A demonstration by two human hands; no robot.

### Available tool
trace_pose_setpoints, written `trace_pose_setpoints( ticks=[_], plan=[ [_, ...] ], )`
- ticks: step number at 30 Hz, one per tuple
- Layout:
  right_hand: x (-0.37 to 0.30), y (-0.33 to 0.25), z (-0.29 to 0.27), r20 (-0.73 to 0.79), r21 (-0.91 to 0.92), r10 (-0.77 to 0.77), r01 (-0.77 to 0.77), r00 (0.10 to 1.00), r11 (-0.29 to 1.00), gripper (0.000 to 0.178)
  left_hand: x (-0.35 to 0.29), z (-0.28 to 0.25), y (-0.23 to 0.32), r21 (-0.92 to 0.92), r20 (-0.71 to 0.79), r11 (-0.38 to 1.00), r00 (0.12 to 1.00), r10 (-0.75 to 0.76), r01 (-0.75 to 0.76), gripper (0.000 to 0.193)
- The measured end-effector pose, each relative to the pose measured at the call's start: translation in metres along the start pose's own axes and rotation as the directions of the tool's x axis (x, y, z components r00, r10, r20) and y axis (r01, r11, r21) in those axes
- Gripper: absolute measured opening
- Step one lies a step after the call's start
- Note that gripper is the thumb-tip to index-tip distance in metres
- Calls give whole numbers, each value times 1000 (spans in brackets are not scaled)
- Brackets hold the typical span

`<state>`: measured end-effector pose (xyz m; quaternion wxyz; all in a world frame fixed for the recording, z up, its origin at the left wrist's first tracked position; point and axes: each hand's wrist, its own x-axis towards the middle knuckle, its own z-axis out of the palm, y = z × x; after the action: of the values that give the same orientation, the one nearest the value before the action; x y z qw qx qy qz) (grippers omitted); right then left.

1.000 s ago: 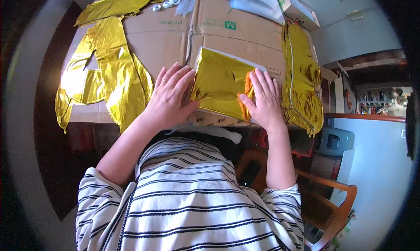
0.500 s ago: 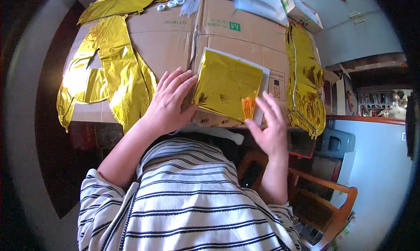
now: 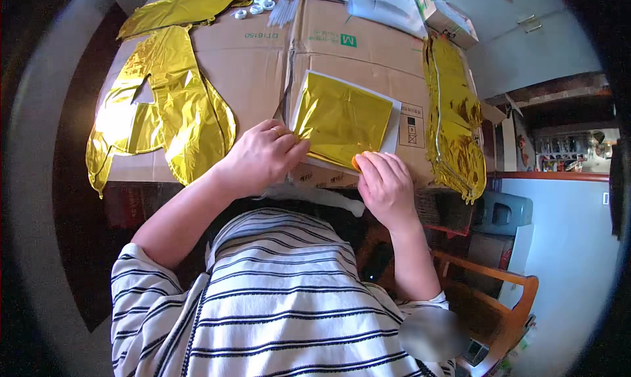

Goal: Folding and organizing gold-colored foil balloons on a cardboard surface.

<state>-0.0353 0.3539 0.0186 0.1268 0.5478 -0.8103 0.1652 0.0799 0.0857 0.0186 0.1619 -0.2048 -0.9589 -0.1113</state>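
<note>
A folded, flat gold foil balloon lies on a white sheet, which shows along its right and top edges. My left hand is closed, thumb and fingers pinching the foil's near left corner. At the near right corner my right hand has its fingers bent together on the foil edge. An orange glint shows at those fingertips. On the left, a larger gold foil balloon is spread flat, with an opening in its middle.
Brown cardboard covers the table. Another gold foil piece lies along the right edge, and one more at the far left. White ribbon rolls, clear straws and a box sit at the back. A wooden chair stands at right.
My left hand has gone from lying flat with fingers stretched to pinching the corner. The right hand has moved slightly left and down, its spread fingers closing on the foil edge.
</note>
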Motion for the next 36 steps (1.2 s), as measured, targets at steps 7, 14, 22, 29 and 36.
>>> trace_pose_setpoints(
  ticks=[7, 14, 22, 29, 36],
  plan=[
    [12, -16, 6, -51, -152, 72, -79, 996, 985, 30, 5, 1, -3, 115, -73, 981, 983, 166, -157, 43],
    [73, 11, -41, -197, 10, 112, -113, 974, 994, 10, 34, -37, -23, -35, -478, 997, 875, -80, 72, 46],
    [200, 117, -104, 484, 492, 470, -674, 738, 552, 20, 50, -9, -42, -428, -58, 770, 836, -546, 473, 34],
    [158, 230, -53, 584, 355, 657, -878, 476, 321, 10, 83, 14, -42, -365, 42, 793, 860, -509, 488, 50],
    [115, 253, -27, 636, 467, 604, -862, 481, 196, 24, 103, 29, -56, -308, -26, 921, 966, -257, 237, 92]
  ],
)
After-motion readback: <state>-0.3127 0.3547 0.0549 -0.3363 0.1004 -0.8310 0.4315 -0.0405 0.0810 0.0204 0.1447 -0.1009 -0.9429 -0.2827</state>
